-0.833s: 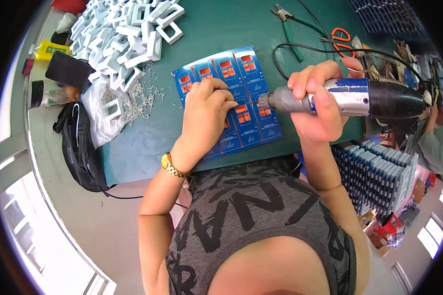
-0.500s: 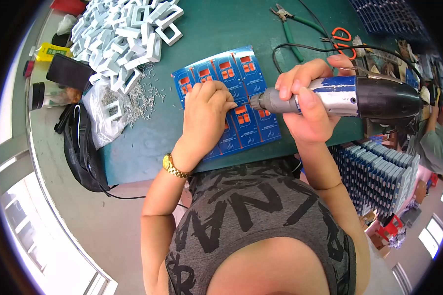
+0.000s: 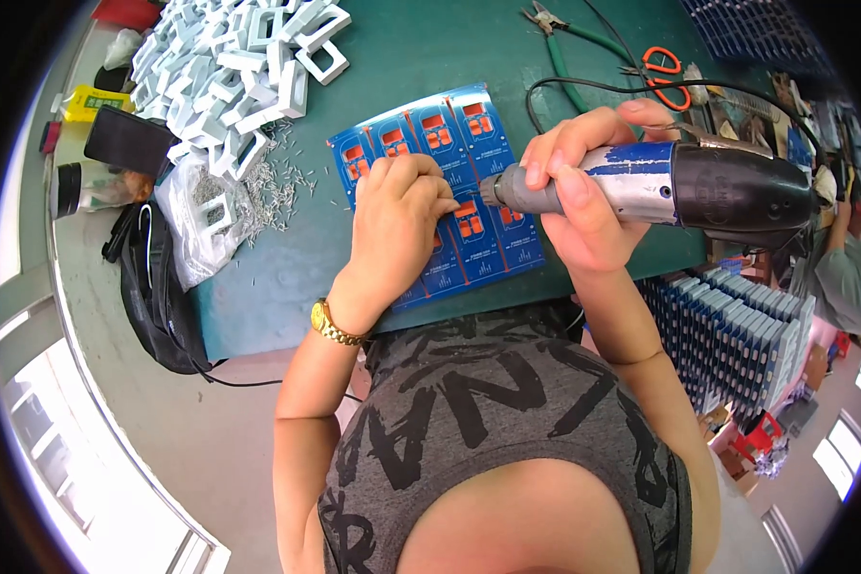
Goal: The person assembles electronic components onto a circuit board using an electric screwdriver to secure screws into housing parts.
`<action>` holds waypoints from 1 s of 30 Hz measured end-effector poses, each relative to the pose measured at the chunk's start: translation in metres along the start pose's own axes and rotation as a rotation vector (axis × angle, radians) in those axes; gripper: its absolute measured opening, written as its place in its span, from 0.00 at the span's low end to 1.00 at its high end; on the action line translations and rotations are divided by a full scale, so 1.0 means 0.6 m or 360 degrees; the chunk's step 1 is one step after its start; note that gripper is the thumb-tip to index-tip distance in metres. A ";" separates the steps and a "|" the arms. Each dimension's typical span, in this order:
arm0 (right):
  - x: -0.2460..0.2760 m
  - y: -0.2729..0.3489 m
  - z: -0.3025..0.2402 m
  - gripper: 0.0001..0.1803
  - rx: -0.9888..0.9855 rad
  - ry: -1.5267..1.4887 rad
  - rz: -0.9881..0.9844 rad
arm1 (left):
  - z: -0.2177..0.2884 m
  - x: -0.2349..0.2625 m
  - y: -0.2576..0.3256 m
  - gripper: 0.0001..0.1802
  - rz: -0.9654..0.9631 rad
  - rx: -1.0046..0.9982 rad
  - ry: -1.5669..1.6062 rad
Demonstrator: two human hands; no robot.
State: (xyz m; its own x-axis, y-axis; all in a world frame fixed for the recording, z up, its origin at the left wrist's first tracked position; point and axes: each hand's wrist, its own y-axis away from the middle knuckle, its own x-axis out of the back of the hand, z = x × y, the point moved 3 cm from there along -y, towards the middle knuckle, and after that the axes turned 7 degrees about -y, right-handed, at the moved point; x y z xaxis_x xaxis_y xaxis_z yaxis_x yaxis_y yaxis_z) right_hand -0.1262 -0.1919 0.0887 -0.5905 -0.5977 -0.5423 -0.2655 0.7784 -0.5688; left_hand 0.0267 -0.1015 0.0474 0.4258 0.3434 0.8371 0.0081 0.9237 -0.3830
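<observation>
A blue printed circuit board panel [image 3: 461, 161] with orange-red patches lies on the green table. My left hand [image 3: 397, 215], wearing a gold watch [image 3: 328, 320], rests over its left part with the fingers curled and pressed together. What those fingers pinch, if anything, is hidden. My right hand [image 3: 588, 196] is wrapped round a blue, silver and black power screwdriver [image 3: 727, 187]. The tool lies level above the board, its grey chuck pointing left, close to my left fingertips. Its bit is too small to make out clearly.
Pale rectangular frames [image 3: 230, 81] are heaped at the far left beside loose screws [image 3: 279, 187] and a plastic bag [image 3: 187, 239]. Cutters [image 3: 564, 62] and orange-handled scissors [image 3: 665, 67] lie at the far right. A black cord [image 3: 631, 89] crosses behind the tool. Stacked blue-and-white pieces [image 3: 737, 330] stand right.
The screwdriver and my right hand have shifted slightly left, bringing the chuck a little nearer my left fingertips. My left hand keeps its curled pose over the board.
</observation>
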 end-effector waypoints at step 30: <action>-0.016 0.011 0.014 0.33 0.0021 -0.0015 -0.0206 | -0.021 0.011 0.000 0.06 -0.0026 0.0139 0.0208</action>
State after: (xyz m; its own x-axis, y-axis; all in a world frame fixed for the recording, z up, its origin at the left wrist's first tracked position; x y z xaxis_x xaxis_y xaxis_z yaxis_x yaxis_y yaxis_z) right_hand -0.1159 -0.1827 0.0850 -0.5450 -0.6947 -0.4695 -0.3289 0.6922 -0.6424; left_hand 0.0408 -0.1016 0.0480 0.5405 0.3087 0.7827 -0.0606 0.9421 -0.3297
